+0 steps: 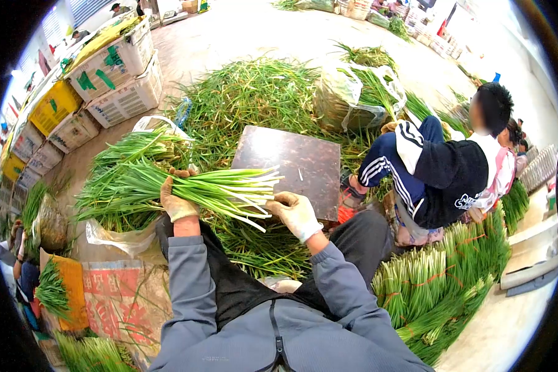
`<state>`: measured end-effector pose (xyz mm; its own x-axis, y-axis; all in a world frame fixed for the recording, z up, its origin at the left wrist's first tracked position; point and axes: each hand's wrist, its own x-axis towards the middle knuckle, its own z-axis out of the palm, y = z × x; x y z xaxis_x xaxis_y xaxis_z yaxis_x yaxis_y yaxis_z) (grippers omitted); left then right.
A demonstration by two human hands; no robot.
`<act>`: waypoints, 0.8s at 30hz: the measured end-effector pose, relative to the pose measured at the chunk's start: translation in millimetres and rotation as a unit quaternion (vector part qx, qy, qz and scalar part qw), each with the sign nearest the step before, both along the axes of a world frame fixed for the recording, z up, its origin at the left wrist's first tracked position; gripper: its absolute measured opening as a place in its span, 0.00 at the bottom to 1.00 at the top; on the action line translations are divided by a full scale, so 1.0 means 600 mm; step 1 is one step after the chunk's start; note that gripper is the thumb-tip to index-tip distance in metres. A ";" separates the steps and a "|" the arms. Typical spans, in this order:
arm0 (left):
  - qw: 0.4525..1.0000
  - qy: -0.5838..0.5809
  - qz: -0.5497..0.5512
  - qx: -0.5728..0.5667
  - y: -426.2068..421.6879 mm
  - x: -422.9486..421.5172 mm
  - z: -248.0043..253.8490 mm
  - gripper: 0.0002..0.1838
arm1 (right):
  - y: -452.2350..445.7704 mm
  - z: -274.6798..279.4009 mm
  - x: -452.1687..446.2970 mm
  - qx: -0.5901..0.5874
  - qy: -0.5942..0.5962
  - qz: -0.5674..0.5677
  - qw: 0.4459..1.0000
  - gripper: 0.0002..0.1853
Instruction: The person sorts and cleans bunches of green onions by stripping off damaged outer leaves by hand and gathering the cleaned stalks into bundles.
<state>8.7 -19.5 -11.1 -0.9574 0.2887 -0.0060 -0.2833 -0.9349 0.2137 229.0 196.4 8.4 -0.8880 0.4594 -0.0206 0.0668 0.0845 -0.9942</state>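
My left hand (pixel 179 199), in a pale glove with bare fingertips, is wrapped round a bunch of garlic chives (pixel 136 181). Their green leaves trail left and their white stem ends fan out to the right. At those stem ends my right hand (pixel 296 214), also gloved, has thumb and forefinger pinched together; the small part between the fingertips is hard to make out. Just beyond the hands stands a low table with a brown speckled top (pixel 294 155), a small white scrap (pixel 301 175) on it. More loose chives (pixel 115 208) lie under and behind the bunch on my left.
A large heap of leaves (pixel 248 87) spreads beyond the table, beside a stuffed plastic bag (pixel 340 99). A seated person (pixel 456 167) is close on my right. Tied bundles (pixel 425 273) stand at lower right. Stacked crates (pixel 127 93) line the left; flattened cardboard (pixel 115 291) lies below them.
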 end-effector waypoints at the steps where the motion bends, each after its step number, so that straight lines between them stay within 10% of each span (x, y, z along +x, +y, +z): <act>1: 1.000 -0.003 0.004 0.001 0.000 -0.002 -0.001 0.16 | -0.003 0.002 -0.006 -0.009 0.012 0.010 1.000 0.15; 12: 1.000 -0.015 -0.009 -0.003 -0.005 -0.001 0.002 0.16 | 0.003 0.019 0.021 -0.037 -0.087 -0.049 0.994 0.09; 17: 1.000 0.003 -0.011 -0.017 -0.005 0.003 0.009 0.16 | 0.012 0.026 0.027 0.303 -0.006 -0.053 0.951 0.06; 24: 0.999 0.012 0.005 -0.036 -0.018 0.007 0.020 0.16 | 0.066 0.031 0.068 0.135 0.059 -0.202 0.968 0.09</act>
<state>12.7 -30.2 1.1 -0.9602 0.2792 -0.0033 -0.2683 -0.9193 0.2880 269.8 236.3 27.1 -0.6239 0.7440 0.2391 0.0361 0.3330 -0.9422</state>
